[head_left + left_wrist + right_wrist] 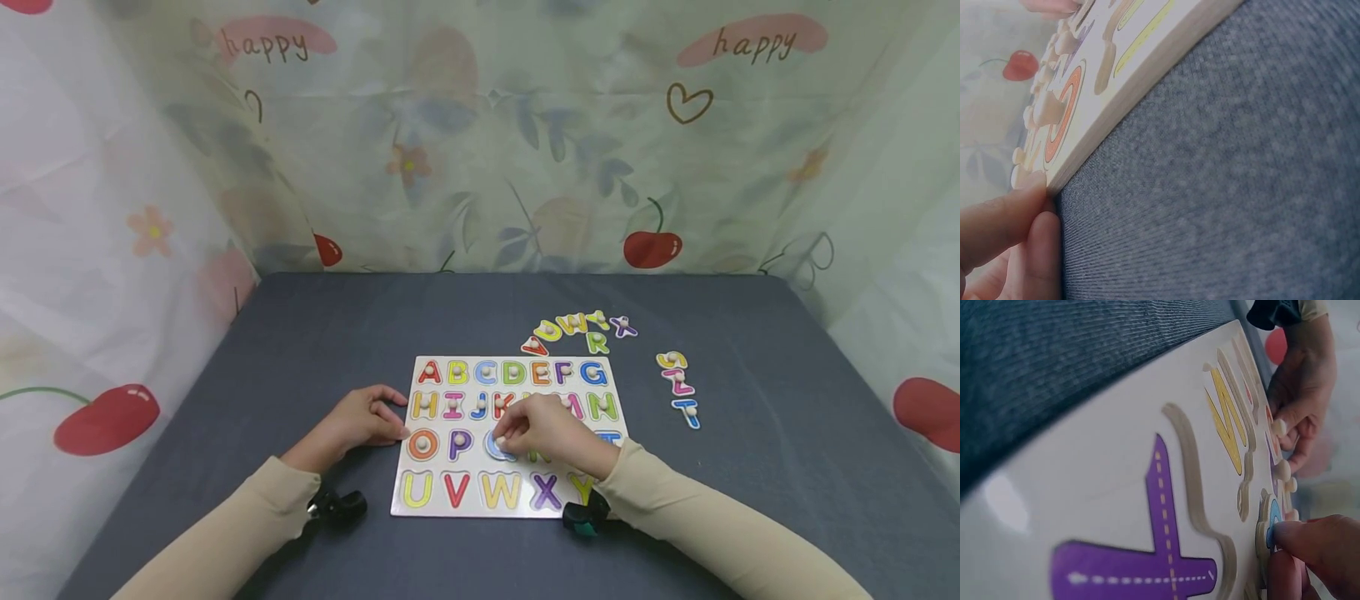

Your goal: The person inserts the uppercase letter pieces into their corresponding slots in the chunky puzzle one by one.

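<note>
A white letter puzzle board (401,502) lies on the table, with knobbed letters in its upper rows. My right hand (546,429) pinches the blue letter Q (498,448) by its knob at the Q slot. In the right wrist view, the Q piece (1264,528) sits at the slot under the thumb and fingertips. Along the board's left edge rests my left hand (363,421), thumb beside the orange O (423,445) and forefinger higher up near the H. The left wrist view shows the thumb (997,222) touching the board's edge. The right hand covers part of the middle rows.
Loose letters, including a red V (534,347), a yellow W (572,323), a green R (597,342) and a purple X (623,327), lie behind the board. To its right are a yellow S (672,360), a pink Z (678,382) and a blue T (687,412).
</note>
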